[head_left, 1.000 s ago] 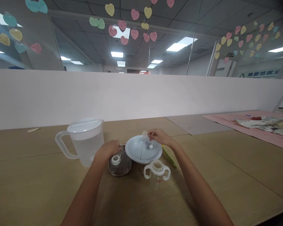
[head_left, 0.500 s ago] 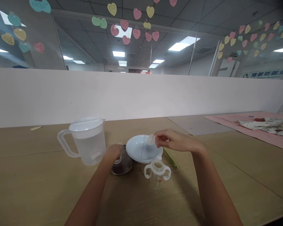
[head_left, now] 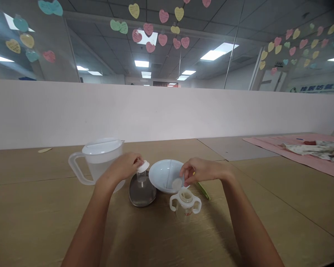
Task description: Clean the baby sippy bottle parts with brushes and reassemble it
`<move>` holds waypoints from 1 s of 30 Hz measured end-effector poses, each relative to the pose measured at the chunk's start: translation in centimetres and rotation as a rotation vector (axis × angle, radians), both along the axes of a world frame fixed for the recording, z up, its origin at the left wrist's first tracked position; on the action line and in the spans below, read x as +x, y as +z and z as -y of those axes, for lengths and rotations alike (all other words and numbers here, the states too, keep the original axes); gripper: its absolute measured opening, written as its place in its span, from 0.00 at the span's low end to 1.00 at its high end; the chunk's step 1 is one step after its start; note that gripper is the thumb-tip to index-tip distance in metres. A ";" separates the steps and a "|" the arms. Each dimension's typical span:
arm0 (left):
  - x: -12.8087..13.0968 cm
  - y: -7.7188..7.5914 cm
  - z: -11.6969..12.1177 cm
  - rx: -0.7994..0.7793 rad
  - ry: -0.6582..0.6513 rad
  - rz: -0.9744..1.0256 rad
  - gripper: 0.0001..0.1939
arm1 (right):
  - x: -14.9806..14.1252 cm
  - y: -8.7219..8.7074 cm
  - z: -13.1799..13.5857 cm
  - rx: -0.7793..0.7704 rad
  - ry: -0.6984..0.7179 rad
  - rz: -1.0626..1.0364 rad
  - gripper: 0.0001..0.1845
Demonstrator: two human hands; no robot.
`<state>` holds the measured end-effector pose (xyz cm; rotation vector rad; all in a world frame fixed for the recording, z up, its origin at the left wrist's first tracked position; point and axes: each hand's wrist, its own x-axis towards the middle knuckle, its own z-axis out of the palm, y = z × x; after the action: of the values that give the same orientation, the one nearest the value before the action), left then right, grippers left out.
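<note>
My left hand [head_left: 128, 166], fingers closed, pinches a baby bottle top with a white ring [head_left: 143, 167] and a clear part pointing down. It is held over a dark grey metal tray [head_left: 141, 194]. Closed too, my right hand [head_left: 197, 171] grips a small translucent round cap [head_left: 177, 184] at the front of a white bowl [head_left: 161, 174]. Just below that cap stands an upright clear baby bottle [head_left: 185, 211] with two white handles and an uncovered mouth. Whether the cap touches the bowl I cannot tell.
A lidded translucent pitcher [head_left: 102, 163] stands at the left, partly behind my left hand. A green-handled utensil [head_left: 203, 191] lies right of the bowl. A pink cloth [head_left: 267, 142] with fabric items is at the far right. A white partition [head_left: 156, 111] rises behind the table.
My left hand has lifted up from the metal tray with the bottle top. My right hand has lowered the translucent cap toward the bottle's mouth.
</note>
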<state>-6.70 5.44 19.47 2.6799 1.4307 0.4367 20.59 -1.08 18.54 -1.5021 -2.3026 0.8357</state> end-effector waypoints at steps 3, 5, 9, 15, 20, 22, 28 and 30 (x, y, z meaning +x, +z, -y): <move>1.0 1.1 2.0 0.052 -0.077 0.151 0.16 | -0.6 -0.1 0.1 0.104 -0.076 -0.017 0.29; 2.1 1.3 3.3 0.038 -0.159 0.210 0.17 | -1.7 -0.1 0.3 0.210 -0.090 -0.115 0.38; 4.5 1.2 5.3 0.040 -0.266 0.246 0.14 | -4.8 0.0 0.5 0.395 -0.017 -0.269 0.35; 4.5 1.3 5.5 -0.077 -0.353 0.519 0.12 | -6.2 0.0 0.4 0.591 -0.089 -0.387 0.32; 3.9 0.9 4.2 -0.346 -0.476 0.861 0.12 | -4.9 0.1 0.6 0.553 -0.035 -0.480 0.37; 4.0 0.5 3.9 -0.441 -0.487 0.910 0.12 | -4.6 0.2 0.7 0.504 -0.011 -0.457 0.37; 4.8 0.2 3.4 -0.415 -0.473 0.944 0.12 | -4.6 0.7 1.2 0.643 -0.045 -0.292 0.24; 5.5 -0.5 3.2 -0.454 -0.450 1.022 0.16 | -4.5 0.8 1.3 0.680 -0.151 -0.181 0.18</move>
<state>-1.24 2.28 18.95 1.8171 0.5194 1.0519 16.04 -2.40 19.29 -1.2041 -2.0058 0.1056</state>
